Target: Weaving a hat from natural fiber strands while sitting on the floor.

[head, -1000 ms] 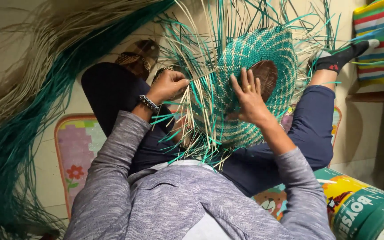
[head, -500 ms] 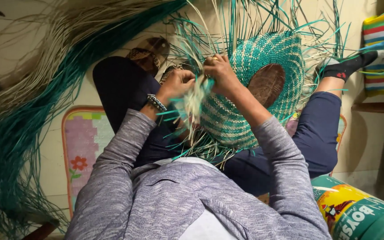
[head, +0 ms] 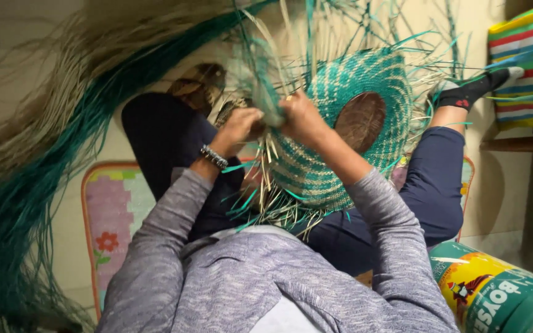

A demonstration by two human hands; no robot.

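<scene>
The weaving step is in hand: the teal-and-straw woven hat (head: 347,132) rests on the person's lap, and just left of its brim the left hand (head: 242,126) and right hand (head: 300,117) are both clenched on a blurred tuft of loose strands (head: 265,92). Judging from this, the next move calls for keeping the strands taut and laying them tight against the hat's edge, well clear of the long fibre bundle (head: 26,185) far to its left.

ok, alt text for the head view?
Seen from above, a seated person's left hand and right hand pinch blurred straw strands at the edge of a teal-and-natural woven hat in the lap. A long bundle of loose teal and pale straw trails left.
</scene>
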